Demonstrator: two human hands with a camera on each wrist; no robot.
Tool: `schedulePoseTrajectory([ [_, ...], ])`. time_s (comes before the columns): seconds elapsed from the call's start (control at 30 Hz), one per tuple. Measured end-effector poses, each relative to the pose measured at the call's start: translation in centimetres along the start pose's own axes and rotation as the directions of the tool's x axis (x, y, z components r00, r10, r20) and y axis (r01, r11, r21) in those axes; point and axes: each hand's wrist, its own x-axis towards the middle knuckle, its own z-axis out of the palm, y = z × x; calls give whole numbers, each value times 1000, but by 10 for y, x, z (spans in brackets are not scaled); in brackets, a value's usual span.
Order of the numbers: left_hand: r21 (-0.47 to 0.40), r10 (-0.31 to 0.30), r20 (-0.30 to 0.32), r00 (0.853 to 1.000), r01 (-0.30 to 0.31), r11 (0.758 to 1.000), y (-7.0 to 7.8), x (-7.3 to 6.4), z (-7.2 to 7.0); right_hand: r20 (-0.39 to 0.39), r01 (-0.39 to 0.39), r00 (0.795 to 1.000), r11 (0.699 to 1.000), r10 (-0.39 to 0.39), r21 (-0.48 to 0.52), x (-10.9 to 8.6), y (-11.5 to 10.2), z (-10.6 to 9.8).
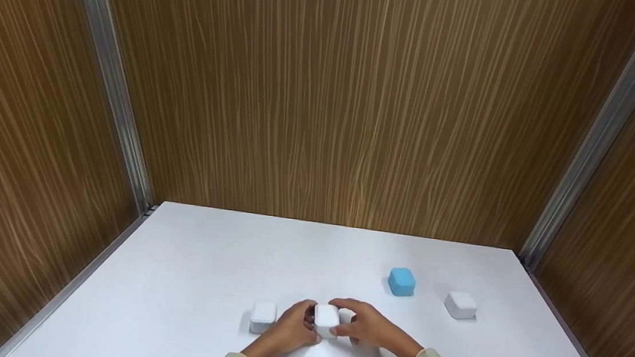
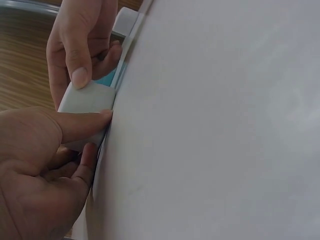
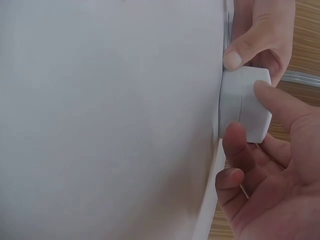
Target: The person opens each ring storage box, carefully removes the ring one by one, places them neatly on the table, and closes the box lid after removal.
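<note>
Near the front middle of the table, a white rounded block (image 1: 327, 317) is held from both sides. My left hand (image 1: 296, 326) pinches its left side with thumb and fingers. From the right, my right hand (image 1: 371, 324) grips the same block with thumb and forefinger, its other fingers curled below. In the right wrist view a thin dark line crosses the face of the white block (image 3: 252, 107); what makes it I cannot tell. A second white block (image 1: 263, 316) sits just left of my left hand, partly behind it.
A blue block (image 1: 402, 282) rests farther back, right of my hands. Beyond it to the right lies another white block (image 1: 460, 305). Wood-grain panels (image 1: 324, 98) enclose the white table (image 1: 200, 266) at the back and both sides, with metal posts (image 1: 111, 68) in the corners.
</note>
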Motion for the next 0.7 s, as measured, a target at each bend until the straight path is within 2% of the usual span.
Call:
schedulePoseTrajectory([
  [0.2,3,-3,0,1000,3,1000,0,0,-1,35,-5,999,1000,5,-13,2,1,-5],
  [0.33,-30,-4,-8,1000,4,1000,0,0,-1,53,16,998,1000,-15,-26,3,2,-7],
  [0.57,-60,-13,-23,1000,12,998,0,-1,2,59,21,998,999,-19,-28,7,5,-9],
  [0.7,-73,9,-36,999,-11,997,-1,-1,3,50,10,999,1000,-9,-20,10,5,-11],
])
